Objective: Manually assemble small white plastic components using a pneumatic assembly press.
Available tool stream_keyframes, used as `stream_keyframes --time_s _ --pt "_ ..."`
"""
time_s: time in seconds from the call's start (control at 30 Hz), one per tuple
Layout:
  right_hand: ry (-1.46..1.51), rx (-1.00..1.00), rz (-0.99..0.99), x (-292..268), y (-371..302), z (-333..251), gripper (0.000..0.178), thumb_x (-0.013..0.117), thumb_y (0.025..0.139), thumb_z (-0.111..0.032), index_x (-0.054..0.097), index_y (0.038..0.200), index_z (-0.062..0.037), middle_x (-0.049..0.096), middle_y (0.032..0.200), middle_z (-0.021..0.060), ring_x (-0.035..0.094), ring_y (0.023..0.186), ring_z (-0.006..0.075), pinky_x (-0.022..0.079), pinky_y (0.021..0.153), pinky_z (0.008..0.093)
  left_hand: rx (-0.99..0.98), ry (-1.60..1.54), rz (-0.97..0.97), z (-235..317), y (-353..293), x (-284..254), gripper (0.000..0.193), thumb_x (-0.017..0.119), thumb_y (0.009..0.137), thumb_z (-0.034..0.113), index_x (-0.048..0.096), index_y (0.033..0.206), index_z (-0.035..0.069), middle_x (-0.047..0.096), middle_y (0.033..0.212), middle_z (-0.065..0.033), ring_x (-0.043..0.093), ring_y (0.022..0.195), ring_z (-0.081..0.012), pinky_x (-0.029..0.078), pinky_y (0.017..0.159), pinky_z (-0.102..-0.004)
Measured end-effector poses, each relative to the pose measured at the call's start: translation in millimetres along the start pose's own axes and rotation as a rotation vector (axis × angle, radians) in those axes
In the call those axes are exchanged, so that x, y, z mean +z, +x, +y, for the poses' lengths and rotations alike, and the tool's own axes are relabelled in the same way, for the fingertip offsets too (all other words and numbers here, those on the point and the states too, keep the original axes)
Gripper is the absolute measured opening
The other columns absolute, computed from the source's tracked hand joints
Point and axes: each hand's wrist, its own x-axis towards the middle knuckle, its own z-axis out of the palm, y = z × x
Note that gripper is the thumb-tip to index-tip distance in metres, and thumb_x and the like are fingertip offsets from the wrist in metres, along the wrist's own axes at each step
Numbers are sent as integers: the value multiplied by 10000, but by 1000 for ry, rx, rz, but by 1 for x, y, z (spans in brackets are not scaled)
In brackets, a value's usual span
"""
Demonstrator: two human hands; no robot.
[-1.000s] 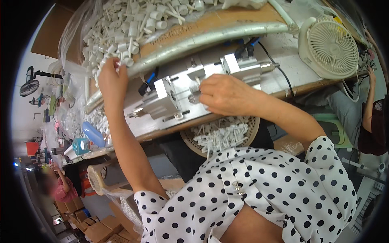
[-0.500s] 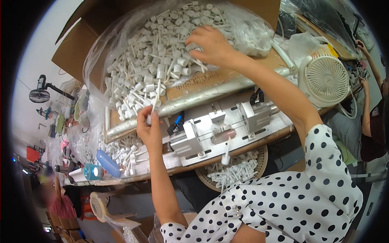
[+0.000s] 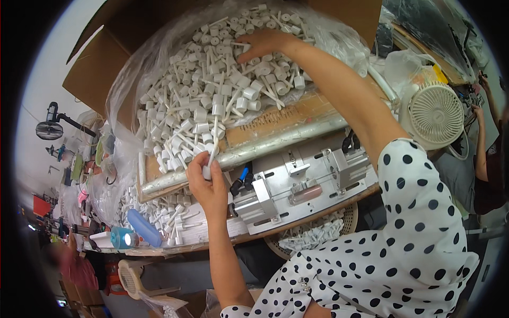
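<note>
Touching white parts [image 3: 200,114]: hands [image 3: 208,186] [image 3: 268,43] (two)

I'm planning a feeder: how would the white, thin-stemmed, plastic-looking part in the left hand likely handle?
The part is probably light: the left hand pinches it between fingertips. Its straight stem suggests stiffness. It may roll; similar parts heaped nearby have round caps.

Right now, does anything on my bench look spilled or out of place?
Possibly: loose white pieces lie jumbled on the bench left of the metal fixture, outside the cardboard box. They look spilled, though they may be there deliberately. I see nothing clearly damaged.
</note>
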Motion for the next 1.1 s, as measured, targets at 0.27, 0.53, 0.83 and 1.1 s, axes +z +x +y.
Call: stream_keyframes --time_s 0.27,0.53,0.83,1.1 --pt "4 -121 -213 -19 -45 -11 698 594 643 -537 506 1226 -163 566 1101 148 558 989 283 436 838 362 81 43 29 -3 2 1 186 552 822 102 563 969 -11 548 870 -115 505 827 -231 402 751 -329" --pt "-191 -65 -146 -25 -88 -20 675 604 664 -520 513 1231 -167 518 1208 114 505 1093 280 418 891 380 279 186 84 5 -4 3 157 547 804 39 583 954 11 570 865 -112 506 831 -257 408 733 -348" --pt "-3 -316 412 -11 -156 -59 199 613 694 -175 622 837 -37 619 794 189 601 787 339 464 711 429 475 195 261 10 -8 -5 167 553 789 -42 633 920 25 573 835 -92 560 726 -193 450 612 -276" --pt "-164 -212 154 25 -152 -48 168 600 690 -151 635 784 -16 622 785 195 602 784 348 475 702 422 283 -41 -223 73 -85 17 370 571 809 41 511 1172 12 485 1081 -139 516 910 -225 458 670 -285"
